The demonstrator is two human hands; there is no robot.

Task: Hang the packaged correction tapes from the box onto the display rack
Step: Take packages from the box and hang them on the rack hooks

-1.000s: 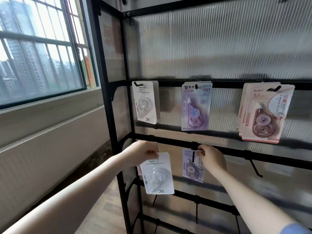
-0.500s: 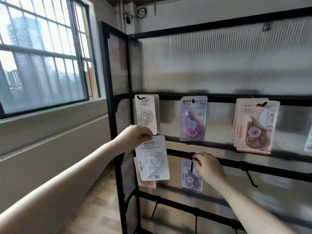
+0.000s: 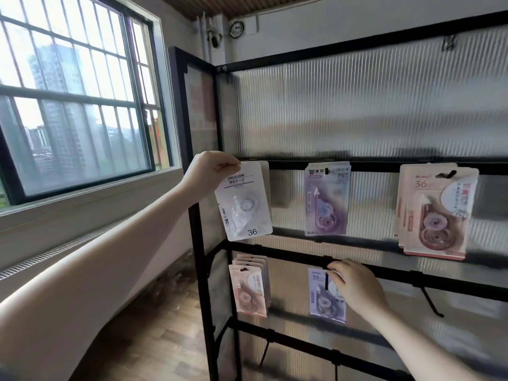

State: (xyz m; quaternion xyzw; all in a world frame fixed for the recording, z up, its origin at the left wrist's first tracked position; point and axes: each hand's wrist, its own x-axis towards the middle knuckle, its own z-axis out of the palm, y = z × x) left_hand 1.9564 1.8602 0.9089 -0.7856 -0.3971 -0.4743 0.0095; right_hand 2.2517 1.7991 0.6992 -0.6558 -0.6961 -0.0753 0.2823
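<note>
White carded tape (image 3: 243, 200), "36" printed.

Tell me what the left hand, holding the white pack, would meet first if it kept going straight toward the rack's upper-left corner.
Probably the white packs already hanging on the upper-left hook, just behind the held white pack that the left hand pinches at its top. The black crossbar follows; depth is unclear.

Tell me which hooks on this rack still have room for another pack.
Free: the bare hook on the lower bar, right of the right hand. Roomy: the purple packs. Crowded: the thick pink stack, the lower-left pink stack, and the corner where the left hand holds the white pack.
</note>
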